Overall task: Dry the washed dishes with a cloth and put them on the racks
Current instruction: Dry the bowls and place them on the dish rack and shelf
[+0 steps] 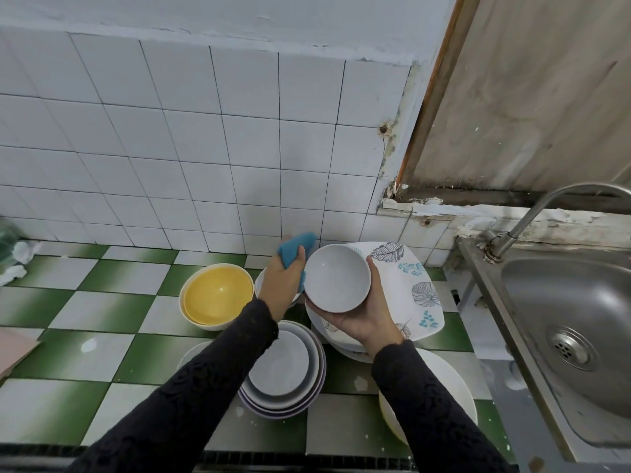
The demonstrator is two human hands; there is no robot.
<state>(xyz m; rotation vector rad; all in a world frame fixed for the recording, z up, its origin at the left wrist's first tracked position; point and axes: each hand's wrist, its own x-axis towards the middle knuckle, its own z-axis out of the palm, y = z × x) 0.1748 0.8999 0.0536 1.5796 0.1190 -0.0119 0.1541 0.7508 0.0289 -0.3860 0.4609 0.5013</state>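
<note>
Dishes crowd the counter (102, 319) under the arms: a yellow bowl (216, 295) to the left, a plate stack (283, 370) below the left forearm, leaf-print plates (413, 285) leaning toward the tiled wall (170, 131), and a big white bowl (457, 387) under the right sleeve. The sink (573, 319) and tap (546, 206) close off the right side. The right hand (367, 319) cups a white bowl (336, 278) from below, above the leaf plates, tilted so its round mouth faces the camera. The left hand (285, 285) grips a bunched blue cloth (295, 247) just beside the bowl's left rim. Bare checked tile stretches left of the yellow bowl; the counter's front edge runs beneath the elbows.
</note>
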